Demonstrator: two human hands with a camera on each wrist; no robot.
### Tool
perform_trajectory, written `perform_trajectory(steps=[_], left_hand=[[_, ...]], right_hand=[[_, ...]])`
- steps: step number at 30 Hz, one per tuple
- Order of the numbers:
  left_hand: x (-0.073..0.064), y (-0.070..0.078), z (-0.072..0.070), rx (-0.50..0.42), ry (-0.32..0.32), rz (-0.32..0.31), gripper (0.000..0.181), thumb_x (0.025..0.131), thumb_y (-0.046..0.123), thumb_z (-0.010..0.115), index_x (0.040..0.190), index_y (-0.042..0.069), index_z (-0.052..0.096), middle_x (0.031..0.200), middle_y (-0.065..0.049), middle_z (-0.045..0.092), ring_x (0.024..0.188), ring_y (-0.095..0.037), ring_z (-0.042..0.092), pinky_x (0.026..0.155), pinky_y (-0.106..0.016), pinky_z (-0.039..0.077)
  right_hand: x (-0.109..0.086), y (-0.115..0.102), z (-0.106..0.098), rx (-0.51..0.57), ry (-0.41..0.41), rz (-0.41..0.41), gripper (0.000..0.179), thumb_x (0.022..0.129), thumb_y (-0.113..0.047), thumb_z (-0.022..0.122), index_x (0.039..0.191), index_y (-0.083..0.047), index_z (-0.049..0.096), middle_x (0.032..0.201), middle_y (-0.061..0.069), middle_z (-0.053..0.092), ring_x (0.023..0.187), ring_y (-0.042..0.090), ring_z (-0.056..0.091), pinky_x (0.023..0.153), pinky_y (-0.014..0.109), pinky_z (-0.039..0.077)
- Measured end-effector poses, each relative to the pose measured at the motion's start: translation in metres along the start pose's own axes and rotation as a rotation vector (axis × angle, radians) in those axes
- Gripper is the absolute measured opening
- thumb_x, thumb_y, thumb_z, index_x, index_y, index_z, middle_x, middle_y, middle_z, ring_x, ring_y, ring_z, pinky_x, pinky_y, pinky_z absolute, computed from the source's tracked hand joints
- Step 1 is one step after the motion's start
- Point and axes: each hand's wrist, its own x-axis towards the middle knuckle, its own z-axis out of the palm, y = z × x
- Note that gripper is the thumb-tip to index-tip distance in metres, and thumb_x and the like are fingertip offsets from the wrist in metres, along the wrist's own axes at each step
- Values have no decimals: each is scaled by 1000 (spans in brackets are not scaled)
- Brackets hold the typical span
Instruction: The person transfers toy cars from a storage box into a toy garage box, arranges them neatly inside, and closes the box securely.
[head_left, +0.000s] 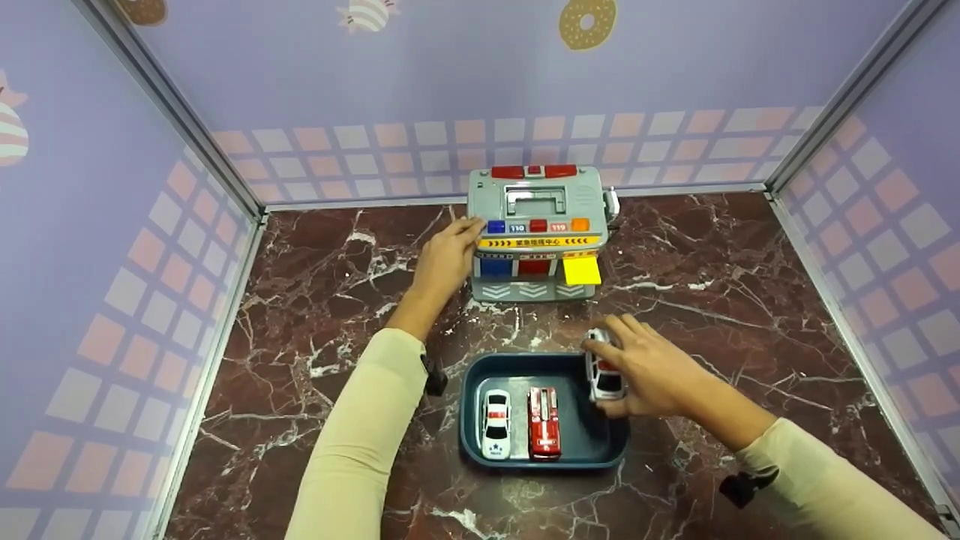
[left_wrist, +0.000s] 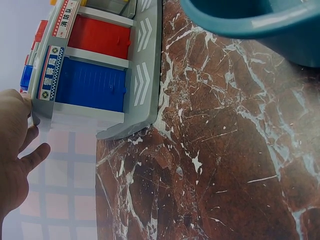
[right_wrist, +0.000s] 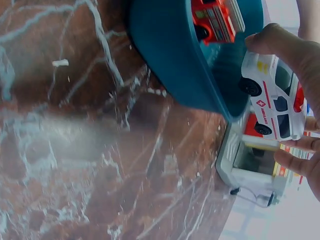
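Observation:
My right hand grips a white toy ambulance between thumb and fingers, over the right rim of a dark teal tray. Inside the tray lie a white toy police car and a red toy fire truck. At the back, my left hand touches the left edge of a grey toy emergency station, its fingertips beside the blue button. The station's yellow door is raised. Its blue door and red door are down.
A brown marbled table bears the tray and station. Purple patterned walls enclose the back and both sides, with the station close to the back wall. A white handle-like part juts from the station's right side.

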Motion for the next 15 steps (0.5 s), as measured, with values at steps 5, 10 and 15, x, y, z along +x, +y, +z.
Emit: perform_trajectory(steps=[5,10,15], left_hand=[[-1,0,0,-1,8,12,36,113,20,65,147,12,71,151,-11,71,139,-40,69,120,-52,56],[-1,0,1,-4,15,18,35,113,19,65,146,10,72,150,-10,73,143,-37,67,122,-51,54],[1,-1,0,3,1,15,36,112,18,65,146,11,72,151,-10,72,143,-37,67,122,-50,54]], right_hand=[[1,13,-5,16,-34,55,96,76,-58,96,155,-13,62,153,23,55,136,46,59,111,64,59],[6,29,-6,22,1,48,95,73,-55,97,151,-12,65,151,25,57,130,42,59,104,58,64],[8,45,-6,36,8,66,93,71,-51,98,149,-11,66,151,27,56,130,42,58,100,58,66]])
